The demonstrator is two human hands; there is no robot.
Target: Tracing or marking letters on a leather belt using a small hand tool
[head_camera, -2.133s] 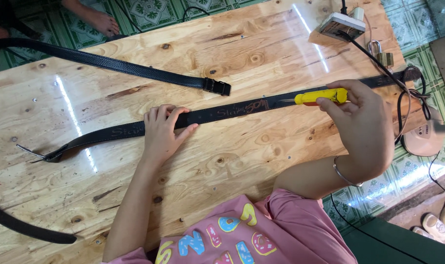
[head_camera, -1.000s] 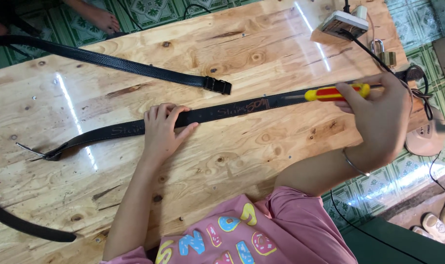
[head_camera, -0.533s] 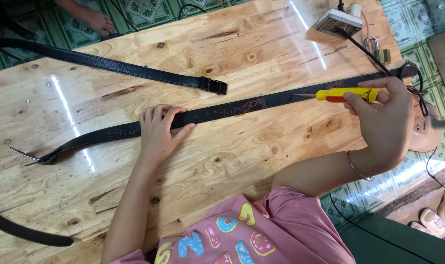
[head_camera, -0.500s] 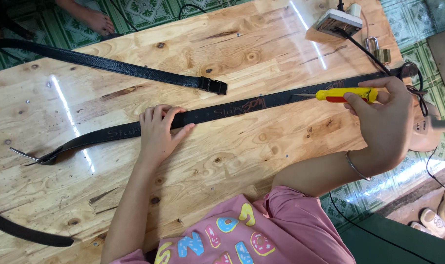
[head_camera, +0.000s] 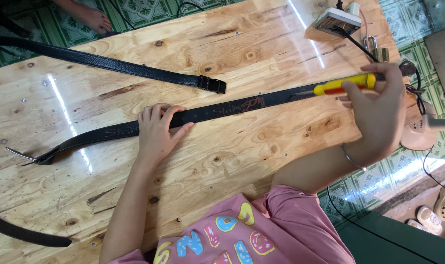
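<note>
A long black belt (head_camera: 232,106) lies flat across the wooden table (head_camera: 261,146), its metal buckle end at the left. My left hand (head_camera: 156,128) presses palm-down on the belt near its middle, fingers spread over it. My right hand (head_camera: 379,110) grips a yellow and red tool (head_camera: 343,84) with a metal tip; the tip rests on the belt toward its right end.
A second black belt (head_camera: 110,63) with a clip lies across the far side. Another dark strap (head_camera: 22,233) curls at the near left edge. A white power strip (head_camera: 337,19), a padlock (head_camera: 376,51) and cables sit at the far right corner. Another person's foot (head_camera: 88,17) shows beyond the table.
My right hand has drawn the yellow tool to the right along the belt, toward its end. My left hand has stayed pressed on the belt.
</note>
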